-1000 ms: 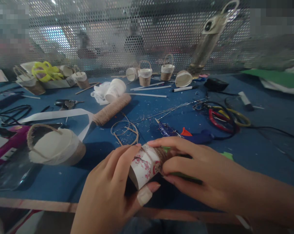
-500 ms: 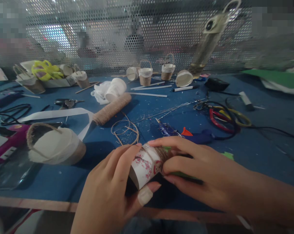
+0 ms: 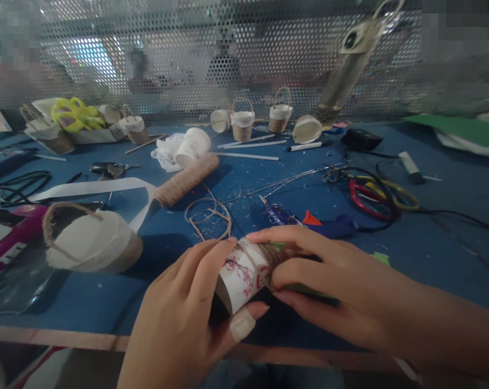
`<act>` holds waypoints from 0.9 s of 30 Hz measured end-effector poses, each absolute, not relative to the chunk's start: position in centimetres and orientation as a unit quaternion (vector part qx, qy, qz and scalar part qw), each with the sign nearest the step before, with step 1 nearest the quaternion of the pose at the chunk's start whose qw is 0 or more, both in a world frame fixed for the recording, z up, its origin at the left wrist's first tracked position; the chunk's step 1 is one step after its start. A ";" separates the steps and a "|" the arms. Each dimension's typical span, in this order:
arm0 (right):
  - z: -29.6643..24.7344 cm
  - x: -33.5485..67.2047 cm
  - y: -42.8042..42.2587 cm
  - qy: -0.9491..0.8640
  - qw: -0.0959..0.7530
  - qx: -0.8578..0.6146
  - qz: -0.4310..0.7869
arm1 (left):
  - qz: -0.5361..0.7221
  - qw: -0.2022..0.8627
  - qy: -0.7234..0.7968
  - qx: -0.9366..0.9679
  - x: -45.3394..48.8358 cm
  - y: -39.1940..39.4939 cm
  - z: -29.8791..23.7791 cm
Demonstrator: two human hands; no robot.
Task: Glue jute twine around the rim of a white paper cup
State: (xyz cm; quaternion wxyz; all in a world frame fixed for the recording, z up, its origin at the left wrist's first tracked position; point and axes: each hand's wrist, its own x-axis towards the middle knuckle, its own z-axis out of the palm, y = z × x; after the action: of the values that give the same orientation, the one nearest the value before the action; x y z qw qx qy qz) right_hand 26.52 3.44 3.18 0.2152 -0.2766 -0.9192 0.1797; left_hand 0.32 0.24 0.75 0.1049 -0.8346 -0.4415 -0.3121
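Observation:
Between my hands lies a white paper cup (image 3: 241, 273) on its side, printed with pink blossoms and partly wrapped in brown twine. My left hand (image 3: 191, 297) is closed around its open end, fingers on top and the thumb, with a pale wrap on it, underneath. My right hand (image 3: 329, 275) grips the twine-wound end with fingertips and thumb. A strand of loose twine (image 3: 207, 217) curls on the table just beyond the cup. Behind it rests a twine roll (image 3: 188, 179). Left of my hands a twine-wrapped basket (image 3: 93, 243) with a twine handle lies tipped over.
A blue glue gun (image 3: 329, 224) with an orange trigger lies beyond my right hand, near red-handled pliers (image 3: 364, 200). At the left are a purple glue gun (image 3: 20, 235) and white ribbon (image 3: 94, 188). Small baskets (image 3: 243, 127) line the back by the perforated metal screen (image 3: 180, 75).
Both hands keep the same hold on the cup, which has hardly moved. The view has shifted only very slightly.

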 end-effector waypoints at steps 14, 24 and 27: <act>3.2 26.4 3.5 -0.920 0.206 -0.284 0.173 | -0.312 0.099 -0.439 -0.837 0.3 0.2 0.7; 3.2 26.4 3.6 -0.917 0.221 -0.282 0.173 | -0.318 0.067 -0.448 -0.833 0.2 0.0 0.1; 3.2 26.4 3.6 -0.920 0.217 -0.280 0.169 | -0.316 0.086 -0.438 -0.837 0.2 0.1 0.3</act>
State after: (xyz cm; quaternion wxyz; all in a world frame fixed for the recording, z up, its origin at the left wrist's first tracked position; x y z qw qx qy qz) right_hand 26.36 3.62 3.16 0.2174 -0.2804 -0.9196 0.1685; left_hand 0.23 0.11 0.32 0.0856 -0.8373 -0.4378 -0.3162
